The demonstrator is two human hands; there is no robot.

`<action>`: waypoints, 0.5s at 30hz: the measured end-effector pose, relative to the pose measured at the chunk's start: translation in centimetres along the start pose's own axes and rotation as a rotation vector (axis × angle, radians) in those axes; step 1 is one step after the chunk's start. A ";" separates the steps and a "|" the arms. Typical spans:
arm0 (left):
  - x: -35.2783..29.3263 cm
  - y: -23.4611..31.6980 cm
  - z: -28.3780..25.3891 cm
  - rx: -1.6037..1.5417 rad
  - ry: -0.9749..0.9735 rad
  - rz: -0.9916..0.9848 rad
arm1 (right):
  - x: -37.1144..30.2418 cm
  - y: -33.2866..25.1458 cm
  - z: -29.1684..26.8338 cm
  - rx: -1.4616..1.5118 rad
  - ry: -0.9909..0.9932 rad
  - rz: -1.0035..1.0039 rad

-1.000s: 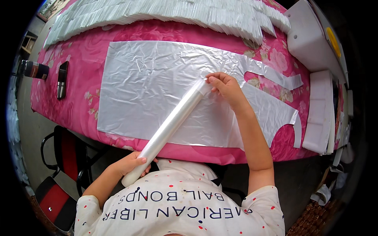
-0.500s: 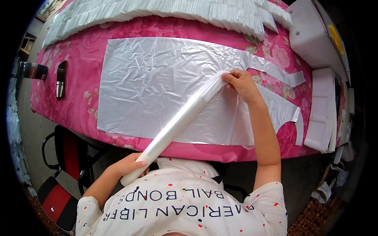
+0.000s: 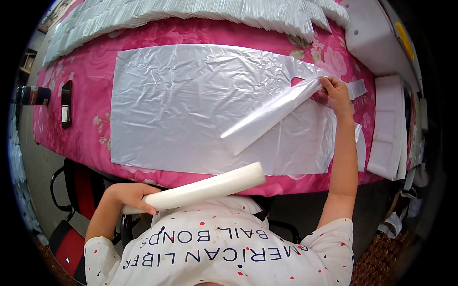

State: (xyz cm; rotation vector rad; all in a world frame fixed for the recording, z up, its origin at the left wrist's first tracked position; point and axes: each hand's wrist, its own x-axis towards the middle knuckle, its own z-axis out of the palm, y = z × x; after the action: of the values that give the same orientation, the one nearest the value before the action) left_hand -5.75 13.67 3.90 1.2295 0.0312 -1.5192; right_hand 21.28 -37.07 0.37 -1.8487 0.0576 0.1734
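My left hand is wrapped round the near end of a smooth white tube, which lies slanted above my lap, its other end pointing right. My right hand, over the right part of the table, pinches the top of a folded, clear plastic bag. This bag hangs down to the left in a narrow strip, apart from the tube. Under it a large silvery plastic bag is spread flat and wrinkled, with handle-like strips at its right end.
Long rows of stacked white packets line the far edge of the pink flowered tablecloth. A phone and a dark jar are at the left. White foam-like boxes stand right. Red-and-black chairs stand below left.
The folded bag has come off the tube. My right hand has moved right with it, and my left hand has swung the tube lower and flatter, toward my lap.
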 end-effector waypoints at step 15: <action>11.7 9.9 -0.3 1.832 0.380 1.130 | 0.4 -3.3 7.6 -0.081 -0.290 0.131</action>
State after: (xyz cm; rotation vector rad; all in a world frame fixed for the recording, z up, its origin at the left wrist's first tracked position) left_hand 3.67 1.88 1.30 2.1725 -1.7864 0.0885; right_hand 21.42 -28.88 1.40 -1.8832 -0.0300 0.5402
